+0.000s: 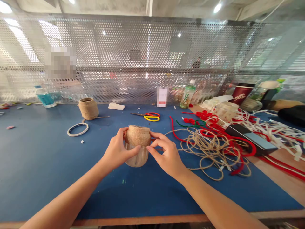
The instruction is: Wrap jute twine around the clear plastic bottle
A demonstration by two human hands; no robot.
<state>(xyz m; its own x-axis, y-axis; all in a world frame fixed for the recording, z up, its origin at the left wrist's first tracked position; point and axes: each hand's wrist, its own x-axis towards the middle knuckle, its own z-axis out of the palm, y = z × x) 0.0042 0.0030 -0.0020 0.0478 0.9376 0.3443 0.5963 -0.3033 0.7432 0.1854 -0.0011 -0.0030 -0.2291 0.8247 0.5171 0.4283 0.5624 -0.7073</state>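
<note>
A clear ribbed jar point(137, 159) stands in front of me, its upper part wrapped in rows of jute twine point(138, 135). My left hand point(118, 148) grips the jar from the left, thumb across its front below the wrapping. At the right side, my right hand point(166, 152) has its thumb and index fingertips against the jar at the wrapping's lower edge, closed around the twine. The strand leads right toward a loose heap of jute twine point(209, 143); the exact pinch is partly hidden by the fingers.
Behind lie scissors point(150, 116) with red and yellow handles. At left are a fully wrapped jar point(88, 108), a tape roll point(77, 129) and a blue-liquid bottle point(45, 97). A green-labelled bottle point(187, 95), red fuzzy stems point(176, 132) and a black box point(250, 138) occupy the right.
</note>
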